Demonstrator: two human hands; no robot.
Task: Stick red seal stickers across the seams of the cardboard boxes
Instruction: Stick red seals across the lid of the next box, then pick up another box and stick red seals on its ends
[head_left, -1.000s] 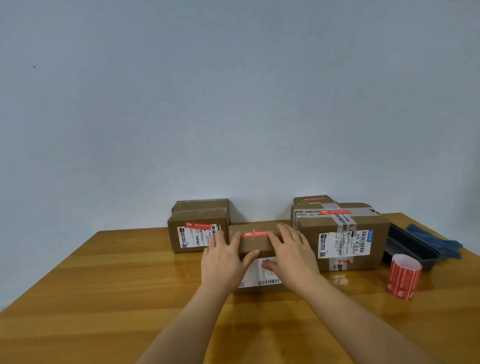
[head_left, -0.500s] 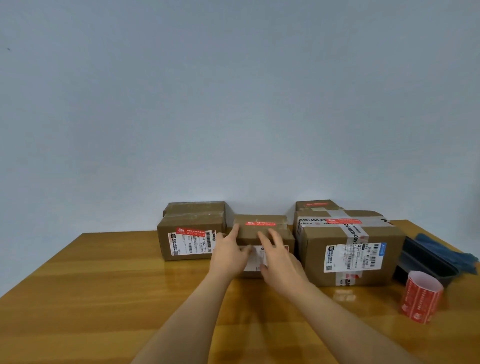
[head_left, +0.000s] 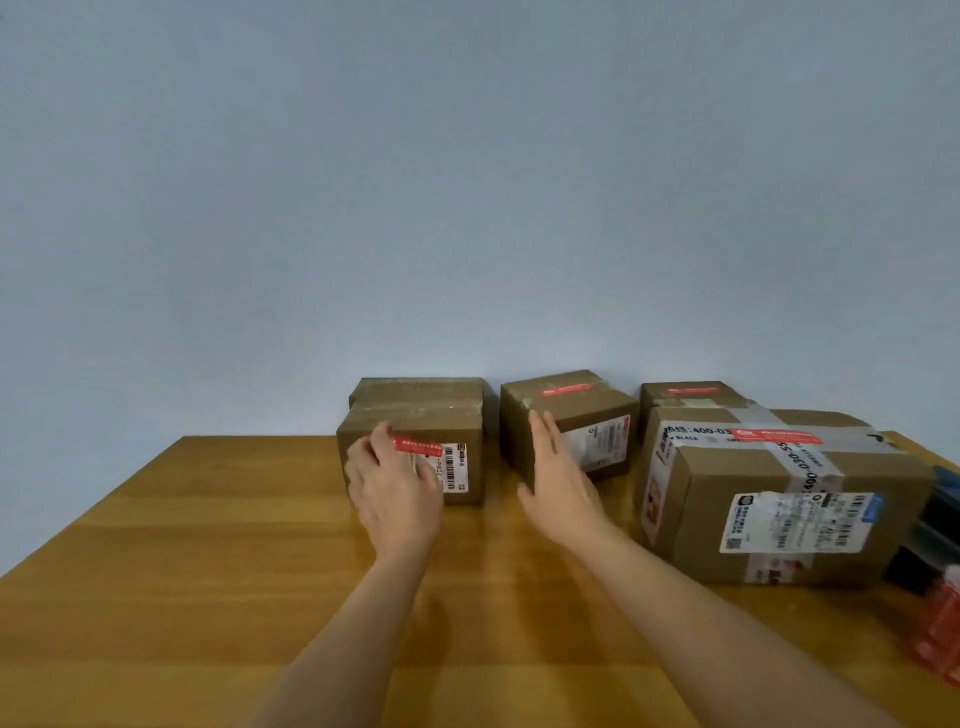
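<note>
Several cardboard boxes stand at the back of the wooden table (head_left: 156, 545). The left box (head_left: 457, 431) carries a red seal sticker (head_left: 421, 445) on its front top edge, and my left hand (head_left: 392, 491) hovers in front of it with relaxed fingers, holding nothing. The middle small box (head_left: 571, 410) has a red seal on top; my right hand (head_left: 558, 480) is open, fingers straight, its fingertips at this box's front left corner. The big taped box (head_left: 779, 499) on the right also bears a red seal (head_left: 774, 435). A smaller sealed box (head_left: 685, 395) stands behind it.
A red sticker roll (head_left: 940, 623) shows blurred at the right edge, next to a black tray (head_left: 930, 525). Another plain box (head_left: 415, 389) sits behind the left box. A pale wall rises right behind the boxes.
The middle box has been pushed back toward the wall and turned. Both hands have let go of it; my left hand moved over to the left box. The view shifted left.
</note>
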